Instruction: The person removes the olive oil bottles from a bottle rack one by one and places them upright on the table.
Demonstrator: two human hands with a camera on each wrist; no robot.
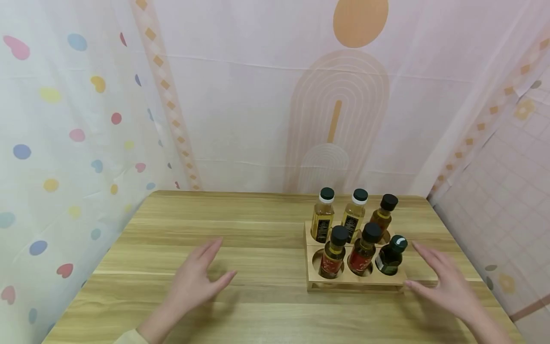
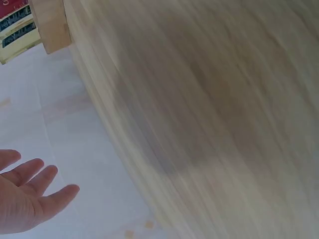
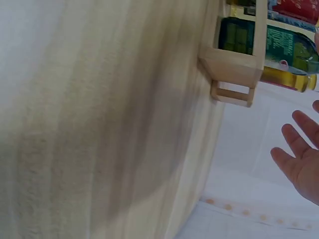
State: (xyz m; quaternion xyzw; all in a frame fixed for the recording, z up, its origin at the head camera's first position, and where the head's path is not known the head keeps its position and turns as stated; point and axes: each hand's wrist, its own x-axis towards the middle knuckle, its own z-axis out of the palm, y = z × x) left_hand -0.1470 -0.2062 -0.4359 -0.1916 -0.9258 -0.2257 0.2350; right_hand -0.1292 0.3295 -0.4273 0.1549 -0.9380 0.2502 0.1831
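Note:
A wooden two-tier rack point(image 1: 361, 282) stands right of the table's middle, holding bottles in two rows of three. At the back are two pale-gold oil bottles point(image 1: 322, 220) with dark green caps and an amber bottle point(image 1: 381, 218) with a black cap. In front, two red-labelled bottles point(image 1: 331, 265) sit left of a small dark green bottle point(image 1: 388, 261). My right hand point(image 1: 449, 282) hovers beside the rack's right end, fingers spread, near the green bottle point(image 3: 286, 47). Over the table left of the rack, my left hand point(image 1: 195, 279) is held with thumb and fingers apart, holding nothing.
The wood-grain table point(image 1: 240, 210) reaches back to a patterned curtain point(image 1: 240, 119). More curtain with coloured dots point(image 1: 38, 200) hangs along the left side, and a checked one point(image 1: 507, 215) borders the right edge.

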